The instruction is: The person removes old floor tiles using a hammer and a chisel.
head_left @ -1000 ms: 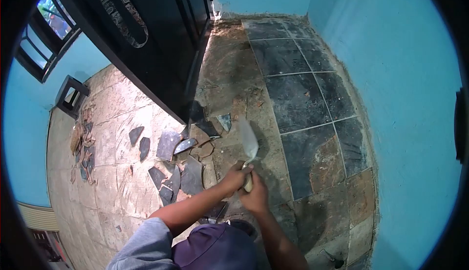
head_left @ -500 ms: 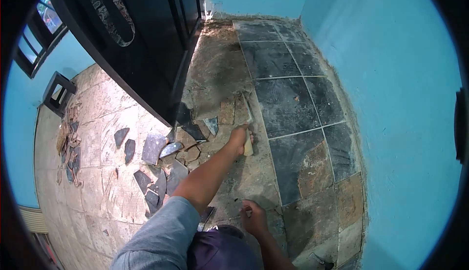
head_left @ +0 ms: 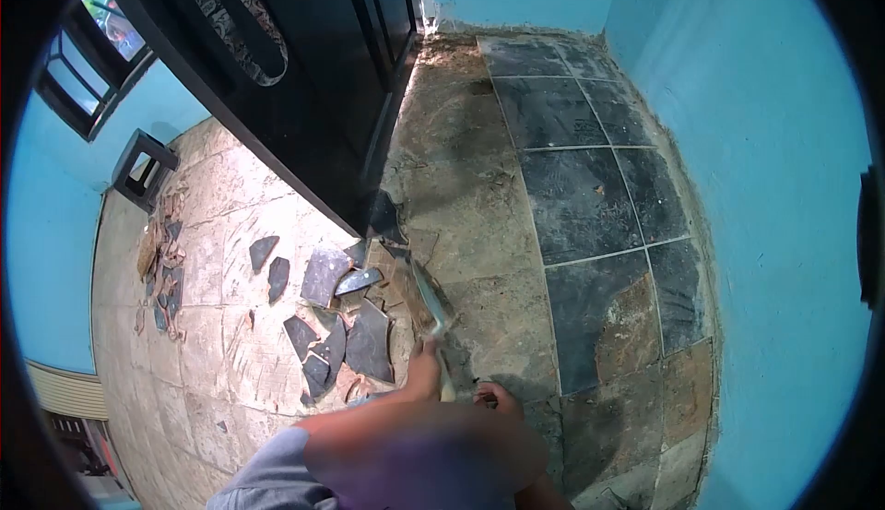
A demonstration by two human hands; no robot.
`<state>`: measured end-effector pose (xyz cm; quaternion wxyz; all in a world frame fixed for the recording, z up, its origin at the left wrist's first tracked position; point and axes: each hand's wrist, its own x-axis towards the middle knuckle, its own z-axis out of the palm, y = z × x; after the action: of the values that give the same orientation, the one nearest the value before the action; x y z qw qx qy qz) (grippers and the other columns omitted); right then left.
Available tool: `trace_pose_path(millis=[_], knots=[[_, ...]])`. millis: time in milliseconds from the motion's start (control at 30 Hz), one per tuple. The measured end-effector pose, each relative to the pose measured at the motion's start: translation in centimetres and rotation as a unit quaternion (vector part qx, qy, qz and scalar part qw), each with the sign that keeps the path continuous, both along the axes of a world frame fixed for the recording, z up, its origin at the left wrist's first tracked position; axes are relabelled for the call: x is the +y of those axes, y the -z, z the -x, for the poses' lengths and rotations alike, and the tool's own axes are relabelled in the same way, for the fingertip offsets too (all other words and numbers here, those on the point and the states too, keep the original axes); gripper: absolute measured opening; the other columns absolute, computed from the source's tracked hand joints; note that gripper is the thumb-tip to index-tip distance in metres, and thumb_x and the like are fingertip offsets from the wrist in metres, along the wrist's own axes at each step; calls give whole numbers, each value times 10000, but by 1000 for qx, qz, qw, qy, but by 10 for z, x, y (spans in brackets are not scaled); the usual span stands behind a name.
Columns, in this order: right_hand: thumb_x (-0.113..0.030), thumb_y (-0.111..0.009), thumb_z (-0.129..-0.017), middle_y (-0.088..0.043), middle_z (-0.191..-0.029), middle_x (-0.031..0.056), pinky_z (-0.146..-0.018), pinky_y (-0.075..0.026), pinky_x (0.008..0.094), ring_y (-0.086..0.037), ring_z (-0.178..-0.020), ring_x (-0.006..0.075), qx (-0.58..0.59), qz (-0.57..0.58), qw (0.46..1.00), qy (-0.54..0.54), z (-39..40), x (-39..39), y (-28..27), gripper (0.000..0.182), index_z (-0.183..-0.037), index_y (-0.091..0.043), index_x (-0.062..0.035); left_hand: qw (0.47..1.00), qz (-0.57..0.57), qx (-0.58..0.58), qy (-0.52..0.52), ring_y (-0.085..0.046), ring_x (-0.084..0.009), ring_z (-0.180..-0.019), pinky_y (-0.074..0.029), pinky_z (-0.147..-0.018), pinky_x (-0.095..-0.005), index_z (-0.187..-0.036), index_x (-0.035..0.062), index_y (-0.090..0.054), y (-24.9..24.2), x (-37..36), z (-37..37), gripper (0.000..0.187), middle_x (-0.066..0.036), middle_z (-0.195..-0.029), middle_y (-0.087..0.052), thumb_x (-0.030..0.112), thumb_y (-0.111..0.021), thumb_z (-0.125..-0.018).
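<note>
My left hand [head_left: 424, 367] is closed around the pale handle of a trowel [head_left: 433, 312]. The trowel's metal blade lies low over the bare floor, pointing away from me, against brownish tile pieces [head_left: 404, 290]. Just to the right, nearer my body, my right hand [head_left: 499, 397] has its fingers curled in; I cannot tell what, if anything, is in them. Broken dark tile shards [head_left: 369, 339] lie in a heap left of the trowel. A blurred purple shape [head_left: 415, 464] hides part of my forearms.
An open black door [head_left: 304, 95] stands ahead on the left, its lower corner close to the shards. Dark floor tiles [head_left: 581, 201] run along the blue wall [head_left: 774, 187] on the right. A dark stool [head_left: 143, 169] and more rubble [head_left: 166, 275] are far left.
My left hand has drawn the trowel back toward me and left; some tile pieces near it have shifted the same way. The view has turned slightly left.
</note>
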<state>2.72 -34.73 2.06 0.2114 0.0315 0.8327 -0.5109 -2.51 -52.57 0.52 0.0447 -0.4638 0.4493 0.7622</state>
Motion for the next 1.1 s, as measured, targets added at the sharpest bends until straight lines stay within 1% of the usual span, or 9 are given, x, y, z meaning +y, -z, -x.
trace_pose_path(millis=[133, 200, 267, 333, 567, 800, 900, 1000, 1100], knots=[[-105, -711, -904, -743, -959, 93, -728, -543, 339, -727, -886, 199, 33, 9, 999, 2, -1, 2, 5, 251, -1140, -687, -27, 1000, 8, 8, 15, -571, -190, -610, -470, -522, -340, -1110, 76, -580, -34, 0, -3, 234, -53, -782, -581, 293, -502, -1071], [-103, -714, -904, -742, -955, 90, -735, -543, 340, -726, -882, 199, 63, 19, 998, -7, 0, 4, 8, 253, -1144, -687, -28, 992, 34, 39, 113, -581, -168, -632, -495, -552, -339, -1234, 18, -539, -54, -21, 36, 355, -86, -873, -601, 325, -541, -1055], [-119, -713, -894, -742, -966, 130, -753, -561, 360, -735, -881, 237, 42, 27, 999, -1, 2, 3, -3, 271, -1143, -693, -15, 987, 101, 71, 105, -569, -166, -611, -485, -542, -332, -1229, 19, -529, -68, -40, 77, 354, -67, -838, -580, 327, -545, -1054], [-123, -713, -888, -742, -968, 148, -754, -570, 370, -739, -876, 255, 45, 28, 999, 4, 8, 4, -9, 277, -1140, -696, -8, 987, 125, 100, 14, -567, -177, -617, -482, -536, -337, -1247, 20, -509, -84, -56, 103, 353, -66, -834, -568, 316, -528, -1056], [-112, -714, -884, -743, -965, 140, -743, -572, 373, -741, -881, 257, 46, 17, 999, 17, 8, 0, -4, 270, -1134, -692, -12, 995, 79, 53, 15, -576, -181, -649, -489, -546, -350, -1279, 28, -491, -71, -100, 90, 333, -73, -867, -578, 284, -476, -1067], [-115, -720, -880, -740, -983, 150, -790, -565, 386, -741, -885, 275, 47, 15, 999, -10, 9, -6, 3, 277, -1135, -686, -13, 994, 71, 74, -24, -583, -199, -635, -497, -546, -368, -1155, 53, -535, -65, -101, 87, 266, -61, -811, -552, 299, -473, -1074], [-139, -716, -915, -746, -983, 103, -747, -547, 350, -727, -904, 220, 39, 7, 999, -21, 9, -5, 4, 268, -1156, -686, -27, 998, 53, 32, -26, -568, -196, -637, -479, -557, -367, -1012, 87, -562, -76, -106, 87, 212, -47, -785, -550, 282, -492, -1057], [-143, -716, -917, -746, -985, 107, -743, -547, 345, -727, -895, 222, 44, 2, 999, -27, 10, -5, 7, 266, -1152, -686, -21, 995, 88, 42, -22, -567, -203, -630, -484, -551, -373, -1017, 85, -557, -67, -112, 84, 206, -57, -789, -557, 281, -501, -1048], [-137, -713, -913, -746, -987, 106, -740, -548, 338, -728, -888, 217, 50, 21, 998, -19, 11, -5, 11, 269, -1153, -686, -17, 997, 52, 50, -11, -564, -216, -612, -489, -553, -376, -1025, 82, -545, -64, -96, 96, 206, -61, -794, -562, 285, -512, -1039]])
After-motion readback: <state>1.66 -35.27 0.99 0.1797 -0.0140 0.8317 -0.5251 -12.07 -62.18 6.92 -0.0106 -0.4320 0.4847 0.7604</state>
